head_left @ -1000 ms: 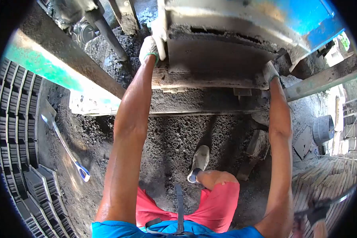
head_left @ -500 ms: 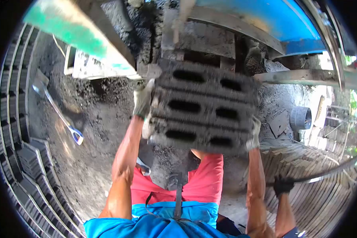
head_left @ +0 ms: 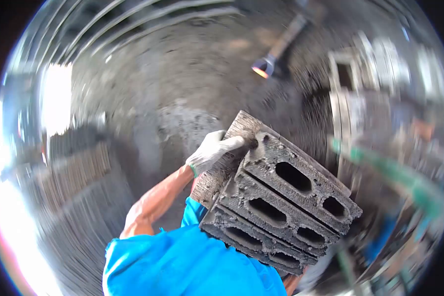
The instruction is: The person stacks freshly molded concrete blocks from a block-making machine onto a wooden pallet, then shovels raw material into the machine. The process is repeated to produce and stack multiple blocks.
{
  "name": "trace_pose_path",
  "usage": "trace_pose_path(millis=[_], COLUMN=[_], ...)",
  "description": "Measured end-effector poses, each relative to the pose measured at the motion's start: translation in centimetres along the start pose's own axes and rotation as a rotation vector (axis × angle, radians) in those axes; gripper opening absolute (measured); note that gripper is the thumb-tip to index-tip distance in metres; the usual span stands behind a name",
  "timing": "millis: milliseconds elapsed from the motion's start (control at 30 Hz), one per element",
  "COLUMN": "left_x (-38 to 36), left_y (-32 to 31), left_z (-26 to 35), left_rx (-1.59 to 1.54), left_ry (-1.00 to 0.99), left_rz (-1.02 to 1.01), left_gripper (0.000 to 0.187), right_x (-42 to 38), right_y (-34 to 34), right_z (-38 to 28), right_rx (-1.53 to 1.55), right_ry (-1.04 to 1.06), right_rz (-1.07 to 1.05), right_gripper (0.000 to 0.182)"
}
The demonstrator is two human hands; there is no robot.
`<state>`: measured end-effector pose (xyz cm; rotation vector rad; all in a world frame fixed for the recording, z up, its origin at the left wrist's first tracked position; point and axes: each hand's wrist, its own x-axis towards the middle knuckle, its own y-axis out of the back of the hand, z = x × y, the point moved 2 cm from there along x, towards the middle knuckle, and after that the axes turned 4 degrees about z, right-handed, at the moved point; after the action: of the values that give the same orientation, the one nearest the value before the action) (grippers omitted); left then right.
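Three fresh hollow concrete blocks point(head_left: 276, 185) sit side by side on a wooden board point(head_left: 208, 183), tilted down to the right and held close against my body. My left hand point(head_left: 214, 152), in a white knit glove, is closed on the board's left end, its thumb by the corner of the nearest block. The glove of my right hand point(head_left: 316, 272) shows only as a pale blur at the lower right end of the load. Its fingers are hidden behind the blocks, though the load is held up from that side too.
A shovel point(head_left: 281, 47) lies on the dirt floor point(head_left: 172, 74) ahead. Stacked boards point(head_left: 76, 167) stand at the left. Long curved racks point(head_left: 133, 29) run along the top left. A blurred green beam point(head_left: 394, 177) and wooden frames stand at the right.
My view has swung left, away from the wooden machine-like frame. The board of blocks has come away from it and now hangs tilted close to my body, still in my hands.
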<state>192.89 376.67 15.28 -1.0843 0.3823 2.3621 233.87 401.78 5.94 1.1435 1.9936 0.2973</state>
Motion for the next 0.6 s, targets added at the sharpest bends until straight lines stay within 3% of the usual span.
trace_pose_path(millis=[67,300,400,533,600], left_x=[-4.3,-17.0,-17.9,-16.5,-15.8], left_y=[8.8,31.9,39.8,51.5,56.7], left_z=[0.0,2.3,1.9,2.8,1.7], left_rx=[-0.187,-0.596,-0.693,-0.806,-0.827], left_ry=[-0.146,-0.254,-0.283,-0.37,-0.26], left_rz=[-0.051,0.484,0.683,0.94,1.09], left_gripper=[0.048,0.038,0.029,0.033,0.033], right_x=[-1.0,-5.2,-7.3,-9.5,-11.7], right_y=[-4.6,-24.5,-35.4,-51.1,-58.9], right_z=[-9.1,-38.4,-47.9,-59.1,-64.9], right_rx=[-0.079,-0.304,-0.377,-0.46,-0.486], right_ry=[0.156,0.635,0.784,0.909,0.947], right_rz=[-0.135,-0.576,-0.719,-0.864,-0.924], right_gripper=[0.029,0.026,0.026,0.025,0.025])
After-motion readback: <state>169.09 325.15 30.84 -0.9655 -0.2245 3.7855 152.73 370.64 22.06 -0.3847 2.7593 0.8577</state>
